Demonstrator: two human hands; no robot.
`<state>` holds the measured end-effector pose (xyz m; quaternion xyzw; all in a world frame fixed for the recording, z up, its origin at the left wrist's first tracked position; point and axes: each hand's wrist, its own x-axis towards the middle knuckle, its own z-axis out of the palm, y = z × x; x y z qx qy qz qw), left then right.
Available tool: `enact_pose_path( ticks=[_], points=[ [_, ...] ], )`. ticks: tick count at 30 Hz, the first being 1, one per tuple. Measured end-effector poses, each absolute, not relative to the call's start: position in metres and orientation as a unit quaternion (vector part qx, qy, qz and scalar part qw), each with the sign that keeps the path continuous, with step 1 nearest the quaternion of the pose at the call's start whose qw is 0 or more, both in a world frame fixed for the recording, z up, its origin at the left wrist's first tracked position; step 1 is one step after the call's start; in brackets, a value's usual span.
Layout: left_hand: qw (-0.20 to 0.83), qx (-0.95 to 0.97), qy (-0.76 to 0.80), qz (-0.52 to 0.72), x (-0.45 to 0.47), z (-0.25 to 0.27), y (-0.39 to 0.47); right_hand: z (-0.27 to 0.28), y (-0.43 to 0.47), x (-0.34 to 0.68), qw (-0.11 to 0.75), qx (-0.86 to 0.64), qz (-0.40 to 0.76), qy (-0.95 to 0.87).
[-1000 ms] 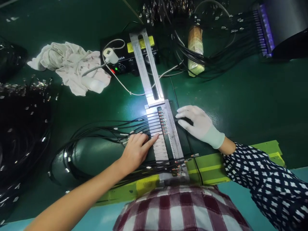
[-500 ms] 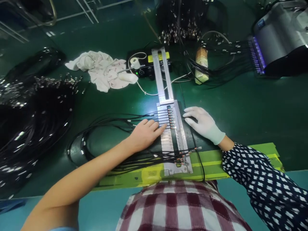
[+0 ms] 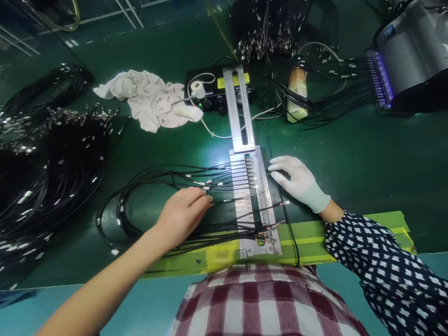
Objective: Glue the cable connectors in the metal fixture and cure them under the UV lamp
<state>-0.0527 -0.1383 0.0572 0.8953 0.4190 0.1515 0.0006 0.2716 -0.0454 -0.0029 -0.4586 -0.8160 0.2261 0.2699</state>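
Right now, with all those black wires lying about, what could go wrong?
The black wire at the left hand's fingertips might snag the row of wire ends above it. The loose bundle lying across the metal fixture could tangle if bumped. The gloved right hand might nudge the thin cable running past its fingertips.

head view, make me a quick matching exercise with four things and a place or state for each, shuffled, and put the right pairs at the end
Things:
1. left hand
2. right hand
3. white cloth
4. grey machine

Places and states:
A. lit purple along one edge
B. gloved, just right of the metal jig
C. crumpled, to the left of the black box
D. bare, fingers closed on a black cable

Right pairs: 1-D, 2-B, 3-C, 4-A
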Motion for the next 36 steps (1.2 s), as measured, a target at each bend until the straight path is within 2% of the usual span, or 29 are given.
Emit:
enact_pose_path(
  ticks=[6, 9, 14, 20, 22, 26, 31, 36],
  points=[
    [0.069, 0.900, 0.405, 0.145, -0.007, 0.017, -0.137, 0.004, -0.054, 0.272, 0.310, -0.385, 0.254, -0.831],
    [0.064, 0.896, 0.408, 0.165, 0.007, 0.014, -0.136, 0.008, -0.063, 0.267, 0.297, -0.331, 0.254, -0.859],
    [-0.004, 0.901, 0.403, 0.158, -0.015, 0.019, -0.137, 0.010, -0.076, 0.256, 0.237, -0.278, 0.263, -0.893],
    [-0.150, 0.880, 0.425, 0.148, -0.072, 0.029, -0.154, 0.009, -0.075, 0.254, 0.238, -0.280, 0.283, -0.886],
    [-0.167, 0.881, 0.420, 0.140, -0.070, 0.028, -0.159, 0.008, -0.075, 0.254, 0.243, -0.277, 0.282, -0.886],
    [-0.080, 0.921, 0.364, 0.115, -0.040, 0.014, -0.158, 0.006, -0.077, 0.258, 0.274, -0.284, 0.295, -0.870],
    [0.086, 0.901, 0.369, 0.211, -0.031, 0.007, -0.141, 0.004, -0.071, 0.268, 0.329, -0.374, 0.319, -0.806],
    [0.161, 0.889, 0.375, 0.208, -0.038, 0.016, -0.131, 0.005, -0.063, 0.270, 0.329, -0.424, 0.345, -0.770]
  ],
)
